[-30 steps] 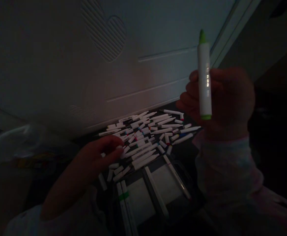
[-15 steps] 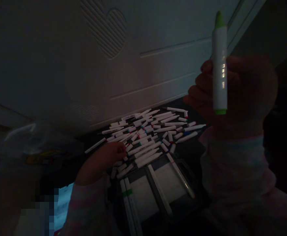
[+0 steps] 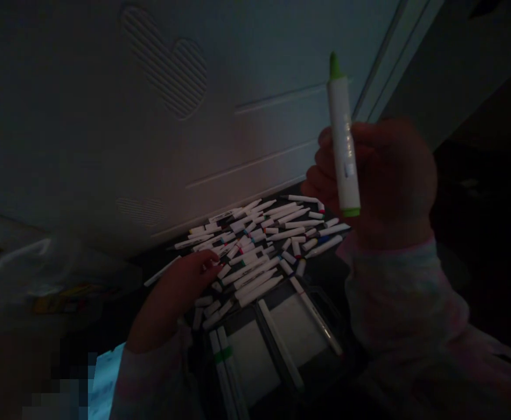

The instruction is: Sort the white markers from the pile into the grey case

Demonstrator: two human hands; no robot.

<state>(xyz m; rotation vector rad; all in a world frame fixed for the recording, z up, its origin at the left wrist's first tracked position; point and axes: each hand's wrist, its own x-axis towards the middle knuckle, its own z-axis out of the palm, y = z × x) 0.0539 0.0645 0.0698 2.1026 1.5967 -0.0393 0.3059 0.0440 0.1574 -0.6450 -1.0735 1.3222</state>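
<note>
Raised at the right, my right hand (image 3: 387, 175) grips an uncapped marker (image 3: 343, 140) with a white barrel, a green tip and a green end, tip upward. My left hand (image 3: 185, 280) reaches into the left side of a spread of white markers and loose caps (image 3: 255, 271). Its thumb and fingers are curled close together; whether something small is between them I cannot make out. Below the spread is a dark case (image 3: 277, 350) with several capped markers (image 3: 282, 344) lying in it, two of them with green bands (image 3: 223, 354).
A pale panel (image 3: 259, 134) with a ridged heart relief (image 3: 172, 70) rises behind the markers. At the left are a clear plastic thing (image 3: 28, 262) and a yellow item (image 3: 58, 300). A lit bluish surface (image 3: 107, 373) shows at lower left.
The green marker in my right hand has moved left and slightly down in view. My left hand has shifted a little left, still among the markers. The whole view has turned slightly.
</note>
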